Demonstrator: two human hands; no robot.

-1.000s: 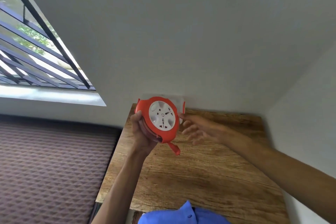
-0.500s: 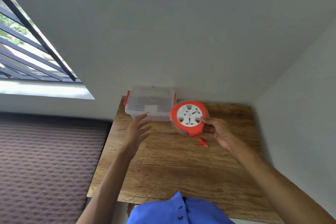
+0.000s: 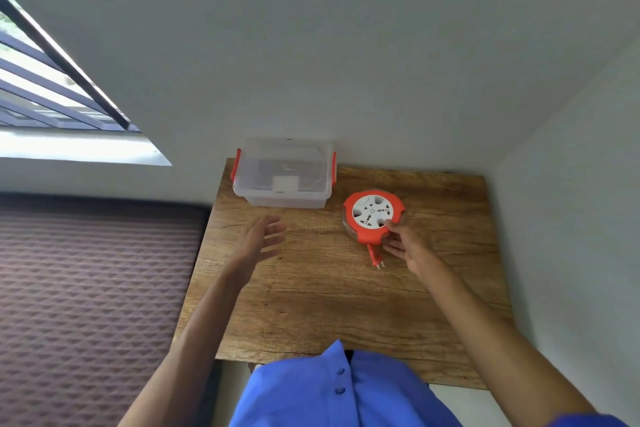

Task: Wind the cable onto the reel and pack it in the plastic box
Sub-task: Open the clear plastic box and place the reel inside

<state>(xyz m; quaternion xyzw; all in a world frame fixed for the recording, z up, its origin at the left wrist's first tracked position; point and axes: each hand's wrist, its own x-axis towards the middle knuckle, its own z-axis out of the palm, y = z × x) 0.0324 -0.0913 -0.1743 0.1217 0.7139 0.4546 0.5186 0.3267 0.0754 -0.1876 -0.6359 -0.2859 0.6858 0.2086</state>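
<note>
1. Now the reel [image 3: 373, 217] is seen lying flat on the desk [image 3: 329, 298], socket face up, just to the right of the plastic box [image 3: 283, 173] and apart from it.
2. Its near right rim is touched by the fingertips of the right hand [image 3: 406, 246]; thumb and fingers are lightly pinched on the orange edge, apparently so that the reel is steadied flat on the wood.
3. The cable appears to be fully wound, since only a short stub with the plug [image 3: 375, 257] is left trailing from the near edge toward the person; the winding itself cannot be made out clearly.
4. The left hand [image 3: 260, 240] is held empty above the desk, fingers spread and loosely curled, pointed toward the front of the box, probably so that the lid can be dealt with.
5. The box is set against the back wall [image 3: 346, 62] at the far left corner of the desk; its clear lid appears to be on, with red clips [image 3: 237, 164] at both sides, so packing is judged not yet possible.
6. Little is found in the way: bare wood lies between both hands and the box.
7. A bed [image 3: 97, 288] with a patterned cover is seen beside the desk on the left, a barred window [image 3: 52, 94] above it, and a blue shirt [image 3: 332, 388] at the bottom edge.
</note>
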